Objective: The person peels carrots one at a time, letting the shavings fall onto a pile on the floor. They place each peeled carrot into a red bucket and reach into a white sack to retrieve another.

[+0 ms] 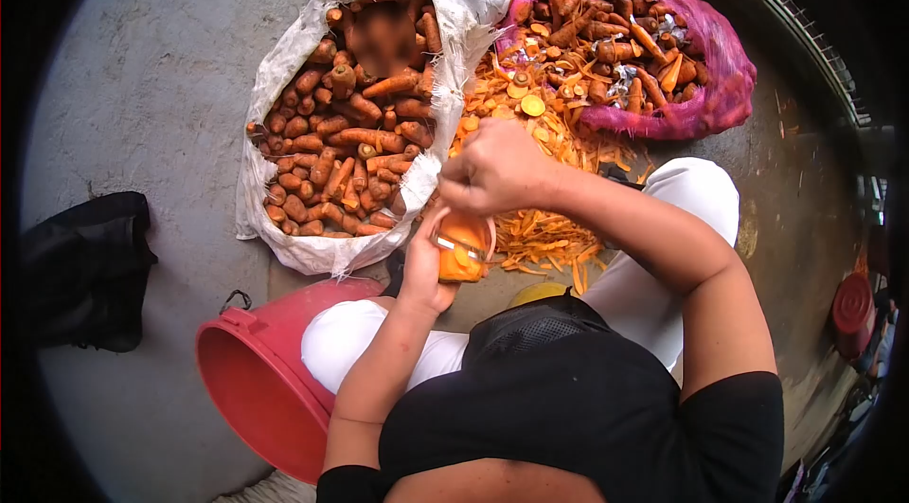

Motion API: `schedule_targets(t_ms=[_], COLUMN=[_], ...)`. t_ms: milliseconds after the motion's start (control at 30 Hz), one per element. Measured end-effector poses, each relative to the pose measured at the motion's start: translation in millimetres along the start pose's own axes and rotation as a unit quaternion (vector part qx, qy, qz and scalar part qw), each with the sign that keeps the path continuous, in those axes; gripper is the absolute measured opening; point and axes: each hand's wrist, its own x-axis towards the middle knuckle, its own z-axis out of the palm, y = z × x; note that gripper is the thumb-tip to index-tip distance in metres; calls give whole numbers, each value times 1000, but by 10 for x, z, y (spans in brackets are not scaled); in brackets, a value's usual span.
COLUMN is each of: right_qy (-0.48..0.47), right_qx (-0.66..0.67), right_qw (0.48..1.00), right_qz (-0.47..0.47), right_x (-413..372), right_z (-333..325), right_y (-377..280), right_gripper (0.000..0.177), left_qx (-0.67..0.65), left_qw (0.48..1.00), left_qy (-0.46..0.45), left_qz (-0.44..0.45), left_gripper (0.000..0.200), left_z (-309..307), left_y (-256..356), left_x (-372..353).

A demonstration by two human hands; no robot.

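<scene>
My left hand (426, 261) is closed around a bright orange, peeled carrot (459, 268) held above my lap. Across the carrot lies the metal blade of a peeler (458, 245) with a pale, rounded frame. Its handle is mostly hidden under my right hand (497, 167), whose fingers are curled into a fist just above. Right behind the hands, a heap of orange peelings (544, 233) covers the floor, with several cut carrot ends on it.
A white woven sack (244, 209) full of unpeeled carrots stands ahead on the left. Ahead on the right is a pink mesh sack (729, 91) holding carrots and scraps. A red bucket (256, 389) lies tipped by my left leg. Black cloth (90, 271) rests on the floor at far left.
</scene>
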Motion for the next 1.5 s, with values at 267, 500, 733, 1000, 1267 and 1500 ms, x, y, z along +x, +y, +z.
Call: schedule_targets(t_ms=[267, 500, 733, 1000, 1267, 1500], right_qy=[-13, 17, 41, 3, 31, 40], right_qx=[-291, -9, 56, 8, -12, -4], right_qw=[923, 959, 985, 999, 998, 992], right_qz=[250, 284, 157, -37, -62, 121], right_x=[-84, 160, 74, -113, -94, 33], right_z=[-385, -319, -249, -89, -64, -275], right_y=[1195, 549, 251, -58, 5, 495], right_gripper=[37, 31, 29, 24, 25, 26], left_qx=[29, -3, -4, -50, -19, 147], left_qw=[998, 999, 996, 997, 997, 986], left_qy=[-59, -14, -60, -44, 11, -21], left_qz=[-20, 37, 72, 42, 71, 75], left_gripper=[50, 46, 46, 39, 41, 51], left_z=[5, -32, -42, -53, -9, 124], left_y=[9, 62, 100, 36, -7, -46], left_x=[-147, -4, 113, 125, 138, -56])
